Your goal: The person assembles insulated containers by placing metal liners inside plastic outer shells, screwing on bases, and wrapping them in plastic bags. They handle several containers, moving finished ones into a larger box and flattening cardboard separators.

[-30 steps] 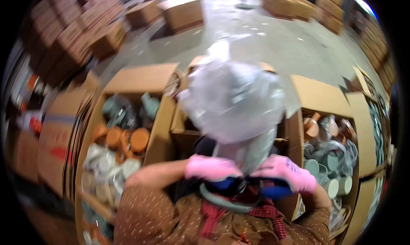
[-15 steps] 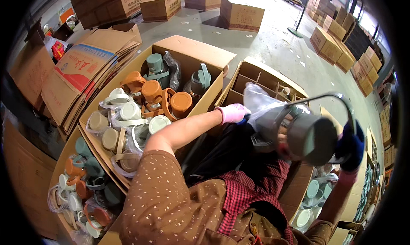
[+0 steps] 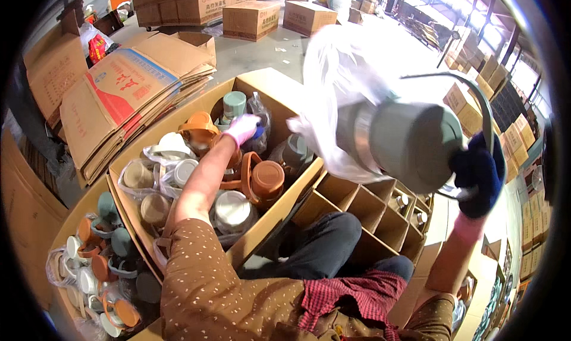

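My right hand [image 3: 479,174], in a dark blue glove, is closed on the handle side of a large grey-green thermos jug [image 3: 416,145], held tilted on its side in the air. A clear plastic bag [image 3: 339,91] covers the jug's far end. My left hand [image 3: 245,130], in a pink and blue glove, reaches into a carton [image 3: 262,237] of jugs at left. It is beside a green-lidded jug [image 3: 234,105] and a crumpled clear bag [image 3: 259,112]; its fingers are mostly hidden. Orange [image 3: 267,177], white [image 3: 232,210] and beige [image 3: 156,209] lidded jugs stand around it.
A carton with cardboard dividers [image 3: 357,207] stands before my knees, with small bottle-like tops in some cells. Another carton of jugs [image 3: 107,264] sits at lower left. Flattened cartons [image 3: 119,97] are stacked at far left. Closed boxes [image 3: 250,20] stand on the floor behind.
My left hand has left the plastic bag on the jug and moved left into the carton. My right hand has raised the jug slightly, and the view has turned left.
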A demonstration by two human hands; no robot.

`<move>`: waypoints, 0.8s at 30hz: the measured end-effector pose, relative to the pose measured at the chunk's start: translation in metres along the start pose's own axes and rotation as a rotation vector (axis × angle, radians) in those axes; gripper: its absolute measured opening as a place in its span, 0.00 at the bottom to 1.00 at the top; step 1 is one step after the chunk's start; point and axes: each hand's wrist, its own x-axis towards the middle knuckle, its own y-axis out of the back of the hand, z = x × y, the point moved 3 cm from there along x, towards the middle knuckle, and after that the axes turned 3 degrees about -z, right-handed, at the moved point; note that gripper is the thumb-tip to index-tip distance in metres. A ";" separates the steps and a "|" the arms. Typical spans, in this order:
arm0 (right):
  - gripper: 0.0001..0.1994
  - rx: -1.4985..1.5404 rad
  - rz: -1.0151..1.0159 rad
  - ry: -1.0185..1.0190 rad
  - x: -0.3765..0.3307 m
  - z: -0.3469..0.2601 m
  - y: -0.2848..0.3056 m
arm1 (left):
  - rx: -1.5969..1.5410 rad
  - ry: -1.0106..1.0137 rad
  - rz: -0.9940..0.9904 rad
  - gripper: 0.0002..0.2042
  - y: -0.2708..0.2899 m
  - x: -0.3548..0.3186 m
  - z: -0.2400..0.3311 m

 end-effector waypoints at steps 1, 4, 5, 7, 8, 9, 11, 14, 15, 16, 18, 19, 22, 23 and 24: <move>0.14 0.036 -0.050 -0.075 0.016 0.010 -0.018 | 0.044 0.061 -0.047 0.14 -0.025 -0.003 -0.027; 0.15 0.112 -0.006 -0.050 0.059 0.070 -0.064 | 0.231 0.169 -0.222 0.15 -0.071 0.009 -0.069; 0.14 0.087 -0.117 -0.042 0.073 0.095 -0.068 | 0.287 0.180 -0.308 0.16 -0.079 0.016 -0.067; 0.14 -0.227 -0.197 0.246 0.083 0.128 -0.089 | 0.135 0.226 -0.118 0.21 -0.074 0.019 -0.079; 0.13 -0.013 -0.186 0.010 0.091 0.142 -0.100 | 0.181 0.223 0.028 0.22 -0.070 0.020 -0.081; 0.12 0.213 -0.170 -0.227 0.095 0.155 -0.117 | 0.239 0.224 0.173 0.23 -0.064 0.015 -0.087; 0.11 0.150 -0.275 -0.281 0.106 0.178 -0.150 | 0.426 0.211 0.338 0.26 -0.094 -0.006 -0.098; 0.13 0.004 -0.503 -0.277 0.116 0.217 -0.192 | 0.172 0.298 0.241 0.26 -0.092 -0.008 -0.081; 0.13 -0.054 -0.621 -0.211 0.115 0.234 -0.216 | 0.182 0.315 0.229 0.26 -0.093 -0.012 -0.093; 0.12 -0.204 -0.707 -0.132 0.110 0.246 -0.241 | 0.220 0.300 0.224 0.26 -0.097 -0.014 -0.104; 0.12 -0.516 -0.756 0.040 0.097 0.260 -0.288 | 0.146 0.299 0.250 0.25 -0.100 -0.017 -0.120; 0.13 -0.683 -0.716 0.119 0.089 0.267 -0.301 | 0.029 0.307 0.274 0.25 -0.100 -0.019 -0.121; 0.12 -0.735 -0.836 0.030 0.071 0.323 -0.310 | 0.089 0.355 0.197 0.25 -0.087 -0.012 -0.085; 0.12 -0.759 -0.891 0.168 0.056 0.332 -0.332 | 0.086 0.343 0.266 0.25 -0.095 -0.017 -0.113; 0.14 -0.828 -1.057 0.067 0.031 0.351 -0.331 | 0.058 0.297 0.269 0.25 -0.091 -0.016 -0.093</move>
